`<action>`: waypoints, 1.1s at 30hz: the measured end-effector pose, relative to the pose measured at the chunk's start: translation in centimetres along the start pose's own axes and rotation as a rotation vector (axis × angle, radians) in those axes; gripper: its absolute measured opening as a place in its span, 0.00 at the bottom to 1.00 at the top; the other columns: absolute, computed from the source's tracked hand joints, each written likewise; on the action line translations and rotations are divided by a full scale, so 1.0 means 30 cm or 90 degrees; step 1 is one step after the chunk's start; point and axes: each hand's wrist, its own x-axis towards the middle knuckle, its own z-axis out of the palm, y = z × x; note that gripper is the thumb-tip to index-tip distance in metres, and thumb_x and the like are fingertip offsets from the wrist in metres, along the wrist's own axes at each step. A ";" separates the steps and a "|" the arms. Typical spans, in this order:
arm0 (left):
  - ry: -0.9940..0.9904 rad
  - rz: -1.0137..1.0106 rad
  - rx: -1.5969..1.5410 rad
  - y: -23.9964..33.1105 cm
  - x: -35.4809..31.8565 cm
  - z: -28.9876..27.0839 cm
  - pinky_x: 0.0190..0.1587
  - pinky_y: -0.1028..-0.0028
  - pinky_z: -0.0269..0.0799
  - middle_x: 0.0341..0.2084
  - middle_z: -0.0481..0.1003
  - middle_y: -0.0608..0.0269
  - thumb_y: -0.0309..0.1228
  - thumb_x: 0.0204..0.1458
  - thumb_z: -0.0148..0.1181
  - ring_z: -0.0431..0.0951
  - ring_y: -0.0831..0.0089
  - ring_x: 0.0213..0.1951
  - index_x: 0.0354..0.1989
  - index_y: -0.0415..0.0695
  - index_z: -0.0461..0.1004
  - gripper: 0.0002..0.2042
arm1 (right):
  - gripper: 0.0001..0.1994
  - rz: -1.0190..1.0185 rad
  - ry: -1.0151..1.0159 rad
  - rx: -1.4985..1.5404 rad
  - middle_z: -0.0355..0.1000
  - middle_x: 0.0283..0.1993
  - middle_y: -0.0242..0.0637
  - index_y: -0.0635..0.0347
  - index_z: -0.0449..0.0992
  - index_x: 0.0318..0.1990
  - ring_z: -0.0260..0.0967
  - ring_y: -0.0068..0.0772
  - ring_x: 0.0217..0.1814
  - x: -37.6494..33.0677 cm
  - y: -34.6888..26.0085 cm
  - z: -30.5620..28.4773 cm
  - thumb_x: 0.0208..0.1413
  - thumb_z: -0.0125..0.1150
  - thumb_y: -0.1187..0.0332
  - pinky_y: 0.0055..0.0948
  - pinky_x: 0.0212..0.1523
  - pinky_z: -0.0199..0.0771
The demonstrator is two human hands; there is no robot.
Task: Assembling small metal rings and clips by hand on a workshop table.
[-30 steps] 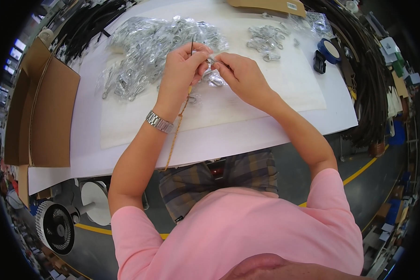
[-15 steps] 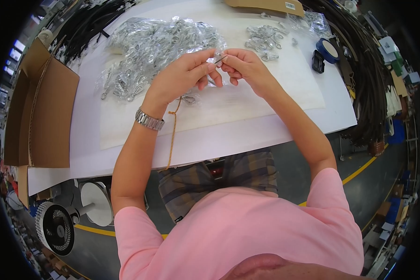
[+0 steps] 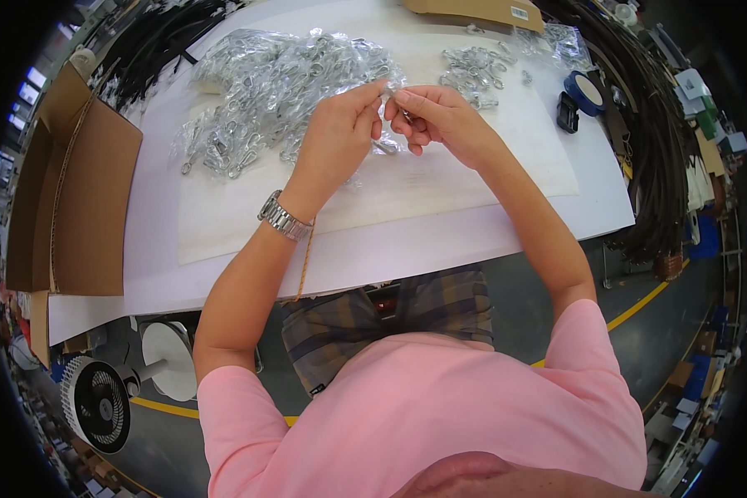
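Observation:
My left hand (image 3: 338, 133), with a metal watch on its wrist, meets my right hand (image 3: 450, 124) above the far middle of the table. Both are closed, thumb and fingers pinched together at the tips. Between the fingertips shows a bit of a small shiny piece (image 3: 393, 89), mostly hidden by the fingers; its kind cannot be made out. Beside and beyond my left hand lies a wide heap of silvery metal snap hooks in clear plastic bags (image 3: 282, 79). Past my right hand is a smaller pile of similar loose metal hooks (image 3: 476, 66).
A tall cardboard box (image 3: 100, 183) stands open at the left. A blue tape roll (image 3: 585, 91) and a black case (image 3: 567, 112) lie at the right, near dark hanging straps (image 3: 660, 166). An orange cord (image 3: 305, 266) crosses the table's near edge. A fan (image 3: 98, 404) stands lower left.
My left hand has turned more upright, its wrist shifting right and its fingers drawing together. The thin dark bit seen earlier between the fingertips is now hidden. My right hand has barely moved.

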 end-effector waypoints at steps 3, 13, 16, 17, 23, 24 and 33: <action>0.022 0.002 -0.010 -0.014 -0.004 0.009 0.28 0.73 0.66 0.19 0.73 0.64 0.28 0.65 0.50 0.69 0.77 0.22 0.60 0.41 0.78 0.17 | 0.16 0.058 -0.086 0.099 0.69 0.29 0.26 0.63 0.77 0.41 0.62 0.17 0.24 -0.003 -0.005 -0.044 0.73 0.52 0.58 0.23 0.32 0.72; 0.025 -0.137 -0.216 -0.023 0.032 -0.039 0.23 0.83 0.55 0.19 0.70 0.76 0.32 0.68 0.54 0.61 0.88 0.20 0.50 0.38 0.82 0.13 | 0.22 -0.064 0.247 0.165 0.75 0.46 0.33 0.62 0.71 0.61 0.71 0.24 0.41 0.037 0.051 -0.193 0.66 0.64 0.60 0.27 0.47 0.76; 0.018 -0.138 -0.177 -0.027 0.029 -0.039 0.23 0.83 0.55 0.19 0.70 0.76 0.32 0.67 0.55 0.62 0.89 0.20 0.47 0.39 0.83 0.12 | 0.20 -0.122 0.306 -0.370 0.76 0.50 0.35 0.56 0.79 0.56 0.75 0.29 0.47 0.077 0.112 -0.143 0.60 0.68 0.59 0.32 0.49 0.77; 0.023 -0.134 -0.177 -0.033 0.033 -0.037 0.23 0.83 0.55 0.19 0.70 0.76 0.32 0.67 0.55 0.62 0.89 0.20 0.47 0.39 0.83 0.12 | 0.20 -0.189 0.332 -0.575 0.77 0.49 0.36 0.58 0.79 0.56 0.76 0.30 0.47 0.094 0.122 -0.124 0.61 0.68 0.58 0.31 0.49 0.78; 0.038 -0.091 -0.150 -0.071 0.035 -0.014 0.24 0.82 0.57 0.17 0.71 0.75 0.32 0.66 0.56 0.63 0.89 0.20 0.41 0.40 0.84 0.12 | 0.10 -0.330 0.227 -1.093 0.77 0.40 0.36 0.58 0.80 0.41 0.77 0.43 0.45 0.242 0.148 -0.137 0.59 0.65 0.62 0.41 0.45 0.78; 0.040 -0.083 -0.142 -0.073 0.037 -0.014 0.24 0.82 0.57 0.17 0.71 0.75 0.33 0.66 0.56 0.63 0.88 0.20 0.40 0.40 0.84 0.12 | 0.08 -0.335 0.189 -1.111 0.76 0.38 0.37 0.59 0.79 0.38 0.76 0.44 0.43 0.249 0.132 -0.151 0.58 0.64 0.64 0.41 0.43 0.77; 0.085 -0.084 -0.114 -0.074 0.055 -0.057 0.22 0.79 0.57 0.18 0.75 0.73 0.34 0.64 0.57 0.63 0.87 0.18 0.39 0.41 0.85 0.12 | 0.08 -0.049 0.202 -0.537 0.82 0.42 0.40 0.63 0.78 0.38 0.81 0.32 0.40 0.057 0.000 -0.090 0.64 0.58 0.68 0.30 0.42 0.81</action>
